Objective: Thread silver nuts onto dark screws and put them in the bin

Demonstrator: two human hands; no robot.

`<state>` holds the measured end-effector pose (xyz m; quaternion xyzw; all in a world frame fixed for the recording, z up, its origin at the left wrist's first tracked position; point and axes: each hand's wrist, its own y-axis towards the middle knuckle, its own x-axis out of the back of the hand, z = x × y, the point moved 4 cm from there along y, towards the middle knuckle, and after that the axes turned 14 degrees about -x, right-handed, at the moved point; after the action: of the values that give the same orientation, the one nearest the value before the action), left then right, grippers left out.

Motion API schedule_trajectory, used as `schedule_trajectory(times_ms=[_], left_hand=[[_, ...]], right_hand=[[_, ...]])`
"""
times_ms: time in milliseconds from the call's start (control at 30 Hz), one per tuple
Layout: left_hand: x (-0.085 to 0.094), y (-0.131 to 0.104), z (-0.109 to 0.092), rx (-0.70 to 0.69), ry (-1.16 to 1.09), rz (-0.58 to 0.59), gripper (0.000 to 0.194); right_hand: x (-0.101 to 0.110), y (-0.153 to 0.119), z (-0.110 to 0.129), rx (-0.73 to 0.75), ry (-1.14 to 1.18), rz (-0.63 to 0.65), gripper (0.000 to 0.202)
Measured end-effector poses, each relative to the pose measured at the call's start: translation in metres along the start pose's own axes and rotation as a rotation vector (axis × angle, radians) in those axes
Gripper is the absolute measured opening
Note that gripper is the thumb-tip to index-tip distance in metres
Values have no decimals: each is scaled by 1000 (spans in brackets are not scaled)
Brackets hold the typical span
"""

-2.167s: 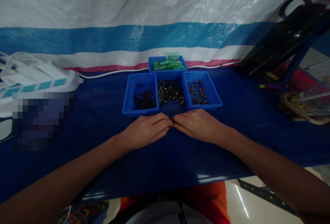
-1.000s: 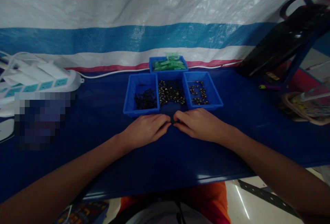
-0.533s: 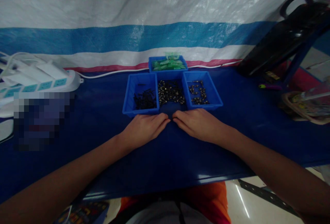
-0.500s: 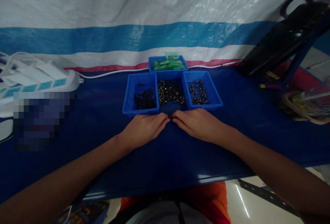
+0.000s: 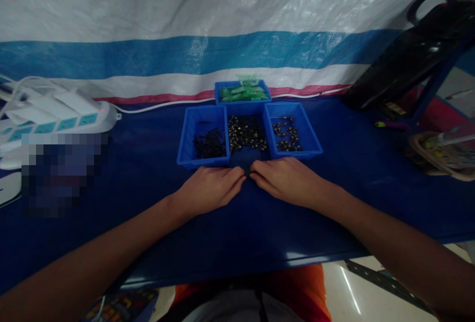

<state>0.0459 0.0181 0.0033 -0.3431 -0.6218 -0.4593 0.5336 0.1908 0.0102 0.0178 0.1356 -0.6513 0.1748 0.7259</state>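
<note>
My left hand [image 5: 213, 188] and my right hand [image 5: 285, 178] face each other just in front of the blue bins, fingertips a small gap apart. Both are closed in a pinch; whatever lies between the fingers is too small and dark to make out. Beyond my left hand stands a blue bin [image 5: 184, 136] with thin black pieces [image 5: 210, 144] in it. Small metal-and-black parts [image 5: 247, 131] fill the middle bin. Behind my right hand, another blue bin [image 5: 309, 134] has several small metallic parts [image 5: 287, 134].
A small blue bin [image 5: 218, 95] of green packets [image 5: 243, 92] sits at the back. To the left lies a white power strip [image 5: 89, 119] with plugs. A black bottle [image 5: 404, 55] leans at the right, near a basket [image 5: 441, 159]. Striped sheeting [image 5: 185, 15] hangs behind the table [image 5: 237, 238].
The view has shifted very slightly. Both hands keep the same pinched pose at nearly the same place; the bins and their contents look unchanged.
</note>
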Motion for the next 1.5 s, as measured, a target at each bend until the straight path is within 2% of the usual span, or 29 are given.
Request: schedule_trajectory(times_ms=[300,400,533,800,1000,1167,1333,1500], left_hand=[[-1,0,0,-40,46,-20,26],[-3,0,1,-50,53,-19,27],[-3,1,2,-57,50,-1,28],[0,-1,1,-51,28,15,25],[-2,-1,1,-61,37,75,22],[-2,0,-1,-130,26,48,19],[1,-1,0,-84,26,18,22],[6,-2,-2,-81,63,-36,22]], right_hand=[[1,0,1,10,15,-3,26],[0,0,0,-15,5,-8,22],[0,0,-1,4,-1,-6,15],[2,0,0,18,9,-15,21],[6,-1,3,30,93,-17,24],[11,-6,9,110,180,-4,27],[14,-4,3,57,141,2,23],[7,-2,1,56,134,80,22]])
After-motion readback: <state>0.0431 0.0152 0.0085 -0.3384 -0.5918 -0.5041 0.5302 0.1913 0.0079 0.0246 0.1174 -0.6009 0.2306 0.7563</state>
